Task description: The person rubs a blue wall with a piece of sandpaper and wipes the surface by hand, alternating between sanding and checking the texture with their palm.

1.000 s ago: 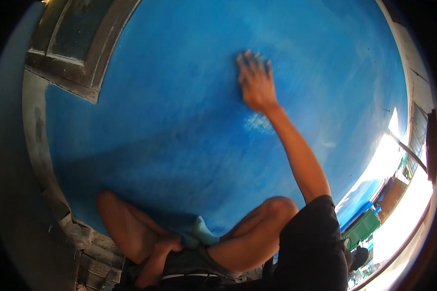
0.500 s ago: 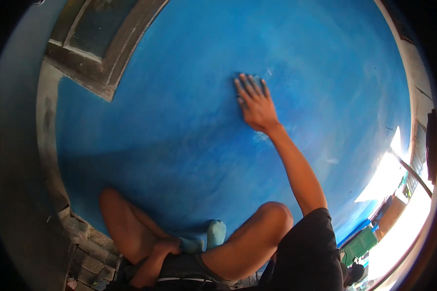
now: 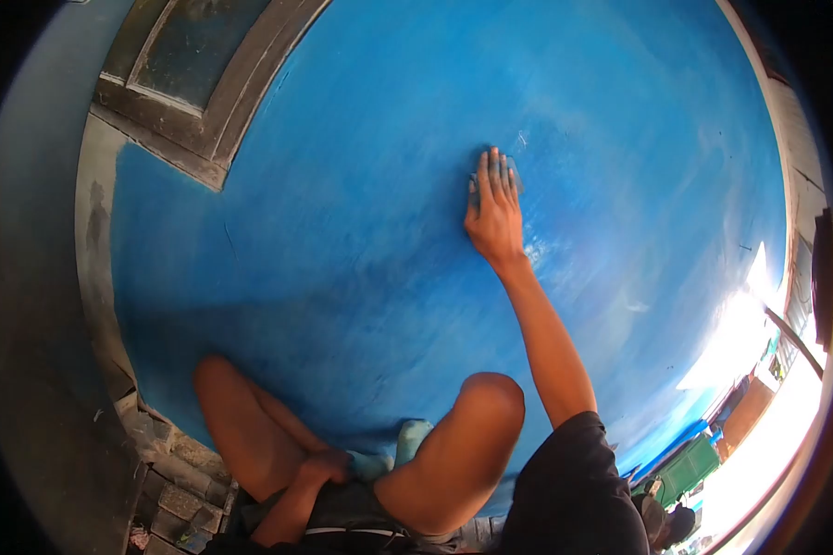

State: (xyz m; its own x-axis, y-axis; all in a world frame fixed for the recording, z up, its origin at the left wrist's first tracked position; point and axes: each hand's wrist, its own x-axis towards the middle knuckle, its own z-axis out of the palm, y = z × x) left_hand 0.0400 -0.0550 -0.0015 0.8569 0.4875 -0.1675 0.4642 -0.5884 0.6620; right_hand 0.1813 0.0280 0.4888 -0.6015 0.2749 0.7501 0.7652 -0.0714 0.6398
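My right hand [image 3: 496,217] lies flat on the blue wall [image 3: 361,148], arm stretched up and fingers extended close together. Under the fingers is a thin greyish piece that looks like sandpaper [image 3: 515,174]; its edges show on both sides of the hand. Pale scuff marks are on the paint around it. Low down, my left hand [image 3: 322,465] rests with curled fingers at my left lower leg, by the light-green socks [image 3: 415,438]. Whatever it grasps is hidden.
A brown wooden frame [image 3: 215,139] with a dark panel is at upper left. Bricks [image 3: 178,502] lie at lower left. To the right are a green box [image 3: 690,465], a pole [image 3: 794,340] and a person [image 3: 668,524] at the lower edge.
My right hand has slid slightly to the right along the wall, its fingers now closer together and more upright. My right knee has moved left. The left hand stays by the leg.
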